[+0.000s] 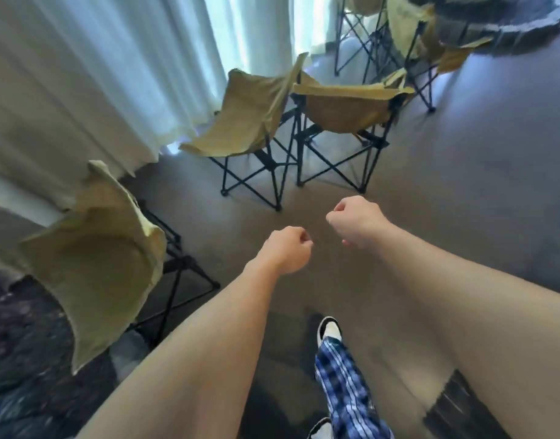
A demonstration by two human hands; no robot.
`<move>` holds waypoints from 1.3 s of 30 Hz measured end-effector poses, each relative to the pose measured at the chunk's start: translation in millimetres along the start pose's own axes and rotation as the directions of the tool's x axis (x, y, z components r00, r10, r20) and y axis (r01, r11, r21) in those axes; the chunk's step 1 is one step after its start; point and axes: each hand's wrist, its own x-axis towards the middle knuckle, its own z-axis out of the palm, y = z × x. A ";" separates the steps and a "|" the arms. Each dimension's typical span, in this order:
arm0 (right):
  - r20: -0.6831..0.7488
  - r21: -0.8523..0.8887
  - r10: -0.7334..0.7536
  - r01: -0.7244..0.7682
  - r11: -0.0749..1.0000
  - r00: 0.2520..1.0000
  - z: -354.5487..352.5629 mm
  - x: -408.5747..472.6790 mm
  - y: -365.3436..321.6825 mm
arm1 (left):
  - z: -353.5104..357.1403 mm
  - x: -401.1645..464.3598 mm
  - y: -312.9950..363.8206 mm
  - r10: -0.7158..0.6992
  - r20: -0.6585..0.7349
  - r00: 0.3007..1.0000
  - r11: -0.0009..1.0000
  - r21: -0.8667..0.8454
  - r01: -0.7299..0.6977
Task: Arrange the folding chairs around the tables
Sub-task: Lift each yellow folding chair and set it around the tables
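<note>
Both bare forearms reach forward from the bottom of the frame over a grey-brown floor (462, 160). The left hand (285, 251) sits just left of centre, curled into a loose fist and holding nothing. The right hand (354, 220) is slightly higher and to the right, also closed in a fist with nothing in it. The two hands are near each other but apart.

Several tan fabric folding chairs with black crossed frames stand around. The nearest chair (98, 258) fills the lower left of the frame, its seat tilted toward the camera. Two more chairs stand side by side above centre: the left one (250, 118) just in front of pale curtains (98, 74), the right one (348, 112) touching or nearly touching it. Another chair (411, 36) stands in the upper right, beside a blurred dark rug (513, 23).

A plaid trouser leg (342, 384) and a black-and-white shoe (329, 331) show at bottom centre.
</note>
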 end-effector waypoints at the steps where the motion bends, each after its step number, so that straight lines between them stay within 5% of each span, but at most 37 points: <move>1: 0.038 -0.033 -0.051 0.052 0.998 0.998 13.2 14.2 -28.8 | -21.1 3.4 -21.5 -0.057 -0.045 0.997 0.998 -0.032 0.056; 10: 0.360 -0.201 -0.254 0.340 0.918 0.898 112.8 87.2 -226.5 | -154.9 10.1 -166.0 -0.451 -0.266 0.852 0.881 -0.287 0.376; 17: 0.551 -0.306 -0.348 0.572 0.761 0.758 233.5 92.8 -362.0 | -195.5 7.8 -285.0 -0.710 -0.143 0.690 0.616 -0.601 0.510; 25: 0.599 -0.390 -0.314 0.610 0.689 0.737 329.6 121.0 -449.5 | -231.4 67.8 -366.2 -0.666 -0.046 0.744 0.647 -0.532 0.546; 33: 0.624 -0.456 -0.248 0.603 0.654 0.741 378.7 166.0 -488.4 | -240.4 102.8 -393.1 -0.697 0.080 0.712 0.520 -0.627 0.580; 35: 0.675 -0.496 -0.248 0.677 0.544 0.694 387.9 180.9 -497.5 | -237.0 111.2 -398.4 -0.714 0.097 0.694 0.491 -0.638 0.594; 39: 0.797 -0.526 -0.258 0.838 0.146 0.546 411.0 215.7 -515.8 | -231.4 133.7 -395.8 -0.776 0.144 0.613 0.395 -0.648 0.652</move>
